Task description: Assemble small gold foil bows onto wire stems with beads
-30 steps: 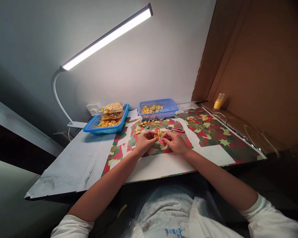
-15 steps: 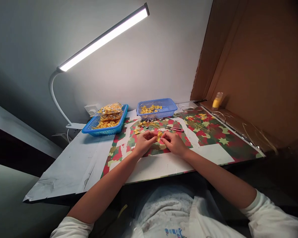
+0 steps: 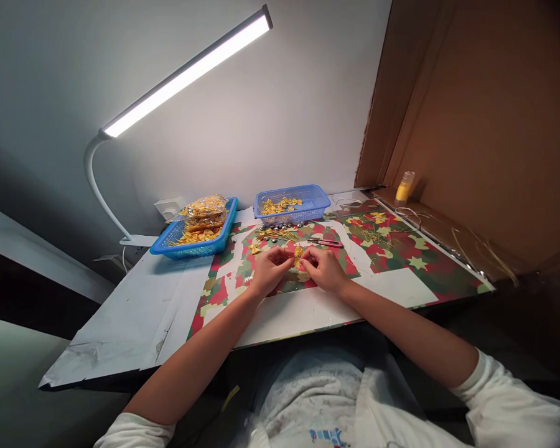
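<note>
A blue basket (image 3: pixel 193 239) of bagged gold bows sits far left. The left hand (image 3: pixel 269 269) and right hand (image 3: pixel 324 269) meet over the patterned wrapping paper (image 3: pixel 401 249), fingertips pinched on a small, shiny gold ribbon bow (image 3: pixel 298 253) between them. Behind, a second basket (image 3: pixel 293 204); far right, a yellow bottle (image 3: pixel 404 186).
</note>
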The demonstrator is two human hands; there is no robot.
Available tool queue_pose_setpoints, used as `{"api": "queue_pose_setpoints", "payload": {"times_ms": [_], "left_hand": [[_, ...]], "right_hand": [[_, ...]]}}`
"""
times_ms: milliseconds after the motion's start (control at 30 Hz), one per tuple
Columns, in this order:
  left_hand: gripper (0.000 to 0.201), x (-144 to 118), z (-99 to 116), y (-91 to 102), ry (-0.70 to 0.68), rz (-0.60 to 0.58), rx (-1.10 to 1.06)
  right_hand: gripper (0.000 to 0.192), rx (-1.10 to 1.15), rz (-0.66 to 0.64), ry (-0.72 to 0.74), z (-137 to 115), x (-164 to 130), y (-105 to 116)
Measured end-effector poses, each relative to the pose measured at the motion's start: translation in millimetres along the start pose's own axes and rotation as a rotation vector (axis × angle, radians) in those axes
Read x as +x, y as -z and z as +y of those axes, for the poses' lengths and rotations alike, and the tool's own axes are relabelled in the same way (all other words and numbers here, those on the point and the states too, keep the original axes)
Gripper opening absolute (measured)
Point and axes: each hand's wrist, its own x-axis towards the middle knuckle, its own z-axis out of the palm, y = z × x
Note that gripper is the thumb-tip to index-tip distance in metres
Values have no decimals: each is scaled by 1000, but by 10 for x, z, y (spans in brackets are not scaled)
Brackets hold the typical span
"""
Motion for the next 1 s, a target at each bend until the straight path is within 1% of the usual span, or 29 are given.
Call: {"api": "queue_pose_setpoints", "payload": {"times_ms": [200,367,467,633,767,867,1000], "left_hand": [[25,-13,63,-23,61,22,-63],[32,-15,105,-28,215,37,-164],[33,-9,86,-20,267,16,-199],[31,1,13,-6,295,-32,-228],[29,2,24,-3,366,-45,-270],[25,4,57,-2,416,-39,-334],[18,17,70,-7,446,-20,-363]], "right_hand": [[11,21,6,-22,6,0,-37],[11,47,9,-40,-1,4,-58],[11,50,14,-39,11,2,-65],[12,62,16,-47,34,5,-68],[12,75,2,-47,31,12,-65],[12,95,-3,-48,25,14,-65],[13,125,-2,-48,27,12,-71]]}}
